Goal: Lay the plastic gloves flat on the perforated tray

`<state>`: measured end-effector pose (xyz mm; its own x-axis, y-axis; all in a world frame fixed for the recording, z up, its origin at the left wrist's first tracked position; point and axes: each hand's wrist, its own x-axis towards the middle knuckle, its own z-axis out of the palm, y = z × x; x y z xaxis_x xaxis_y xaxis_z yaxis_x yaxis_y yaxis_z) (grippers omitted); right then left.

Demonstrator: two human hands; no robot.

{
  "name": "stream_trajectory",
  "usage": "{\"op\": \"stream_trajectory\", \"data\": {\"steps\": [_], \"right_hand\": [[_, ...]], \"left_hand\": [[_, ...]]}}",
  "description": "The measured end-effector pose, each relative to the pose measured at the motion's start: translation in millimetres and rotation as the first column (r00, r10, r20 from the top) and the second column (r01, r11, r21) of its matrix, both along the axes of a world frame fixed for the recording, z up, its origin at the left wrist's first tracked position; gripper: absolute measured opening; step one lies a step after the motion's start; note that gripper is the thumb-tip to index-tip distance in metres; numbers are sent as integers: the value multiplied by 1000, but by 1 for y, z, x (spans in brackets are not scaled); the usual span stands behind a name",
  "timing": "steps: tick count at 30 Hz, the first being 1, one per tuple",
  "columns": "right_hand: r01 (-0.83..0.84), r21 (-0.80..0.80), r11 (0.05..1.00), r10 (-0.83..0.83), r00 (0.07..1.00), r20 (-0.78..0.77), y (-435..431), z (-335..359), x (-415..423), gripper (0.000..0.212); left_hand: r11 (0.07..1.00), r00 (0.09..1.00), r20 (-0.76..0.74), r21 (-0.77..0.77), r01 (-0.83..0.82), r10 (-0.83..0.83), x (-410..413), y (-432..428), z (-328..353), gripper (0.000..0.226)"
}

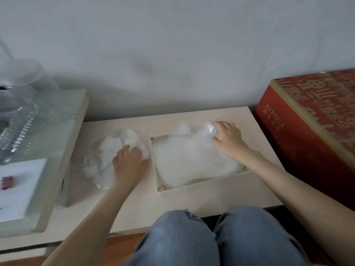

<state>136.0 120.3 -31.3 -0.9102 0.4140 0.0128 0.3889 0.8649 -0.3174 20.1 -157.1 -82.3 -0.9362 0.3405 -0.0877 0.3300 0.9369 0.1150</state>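
Observation:
A cream square perforated tray (157, 175) lies on the low pale table (182, 200). Thin clear plastic gloves (192, 160) are spread over most of the tray, with the fingers reaching past its far edge. My right hand (228, 140) rests on the far right part of these gloves, fingers curled over the crinkled plastic. A crumpled heap of more plastic gloves (107, 152) sits left of the tray. My left hand (129, 164) lies on this heap, fingertips dug into the plastic.
A red printed cardboard box (311, 127) stands against the table's right side. On the left is a raised glass-topped stand (50, 143) holding clear plastic containers (21, 104) and a white sheet. My knees in blue jeans (211, 239) are at the front edge. A wall is behind.

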Motion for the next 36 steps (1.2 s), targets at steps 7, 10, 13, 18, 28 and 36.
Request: {"op": "stream_trajectory", "data": {"steps": [7, 10, 13, 18, 28, 36], "right_hand": [[-268, -107, 957, 286, 933, 217, -51, -1, -15, 50], [-314, -147, 938, 345, 882, 321, -59, 1, -21, 48], [-320, -190, 928, 363, 889, 277, -67, 7, -27, 47], [-279, -361, 890, 352, 924, 153, -81, 18, -36, 43], [-40, -950, -311, 90, 993, -71, -94, 20, -42, 90], [-71, -916, -396, -57, 997, -53, -61, 14, -31, 55]], "left_hand": [[985, 998, 68, 168, -27, 16, -1, -21, 1, 22], [985, 999, 32, 170, -39, 34, 0, -22, 4, 20], [944, 993, 8, 312, -112, 115, 2, -24, 12, 19], [619, 934, 257, 699, -358, 249, 1, -19, 53, 16], [-331, 457, 394, 347, -877, -798, 22, 27, 134, 36], [-338, 386, 372, 190, -922, -844, 32, 45, 106, 44]]}}
